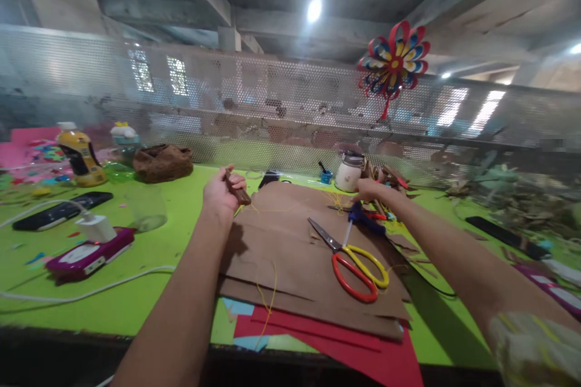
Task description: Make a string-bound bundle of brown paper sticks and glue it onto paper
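My left hand is closed around a small, narrow brown piece that looks like folded paper or card, raised above the left edge of the brown paper sheets. At the far right of those sheets is my right hand, directly beside a dark blue tool with a pale nozzle, seemingly a glue gun. Its fingertips are partly hidden, so whether they grip the tool is unclear. Scissors with one red and one yellow handle lie partly open on the sheets. Loose yellow thread trails over the front edge.
Red paper lies beneath the sheets. A white jar stands behind my right hand. To the left are a purple power bank, a phone, a clear cup and a yellow bottle. Perforated metal screening borders the back.
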Tool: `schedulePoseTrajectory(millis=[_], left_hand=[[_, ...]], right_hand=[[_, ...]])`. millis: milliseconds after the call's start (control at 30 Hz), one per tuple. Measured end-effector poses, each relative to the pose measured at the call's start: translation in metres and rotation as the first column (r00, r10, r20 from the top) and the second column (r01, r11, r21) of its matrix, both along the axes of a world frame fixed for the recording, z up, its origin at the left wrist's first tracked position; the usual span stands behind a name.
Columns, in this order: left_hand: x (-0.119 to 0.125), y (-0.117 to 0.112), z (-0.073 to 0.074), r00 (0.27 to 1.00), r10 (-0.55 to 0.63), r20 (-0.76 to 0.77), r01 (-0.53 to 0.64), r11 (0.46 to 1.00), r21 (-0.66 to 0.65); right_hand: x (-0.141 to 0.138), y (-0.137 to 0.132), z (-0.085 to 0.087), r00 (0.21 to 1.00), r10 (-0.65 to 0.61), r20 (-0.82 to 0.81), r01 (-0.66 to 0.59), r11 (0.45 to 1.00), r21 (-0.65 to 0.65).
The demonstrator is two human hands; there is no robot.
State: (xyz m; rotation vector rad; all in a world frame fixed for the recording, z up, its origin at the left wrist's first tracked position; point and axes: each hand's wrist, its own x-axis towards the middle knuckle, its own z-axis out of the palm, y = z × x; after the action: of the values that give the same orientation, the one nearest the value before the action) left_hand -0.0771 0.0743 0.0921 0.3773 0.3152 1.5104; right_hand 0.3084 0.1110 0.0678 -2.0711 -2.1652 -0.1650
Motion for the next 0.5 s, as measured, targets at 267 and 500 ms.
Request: schedulePoseTrajectory(millis=[267,500], left_hand=[[0.025,-0.009,-0.003,0.994,-0.102,-0.048,0.102,0.995,-0.003],[0.042,-0.022,-0.007,0.873,-0.419,-0.25,0.459,0.879,0.13]], right_hand=[[-0.122,-0.049,0.023,0.938,0.29,-0.188,-0.264,0.952,0.152],[-0.174,-0.08,-0.012,0.148,0.274,-0.95,-0.47,0.865,0.176]])
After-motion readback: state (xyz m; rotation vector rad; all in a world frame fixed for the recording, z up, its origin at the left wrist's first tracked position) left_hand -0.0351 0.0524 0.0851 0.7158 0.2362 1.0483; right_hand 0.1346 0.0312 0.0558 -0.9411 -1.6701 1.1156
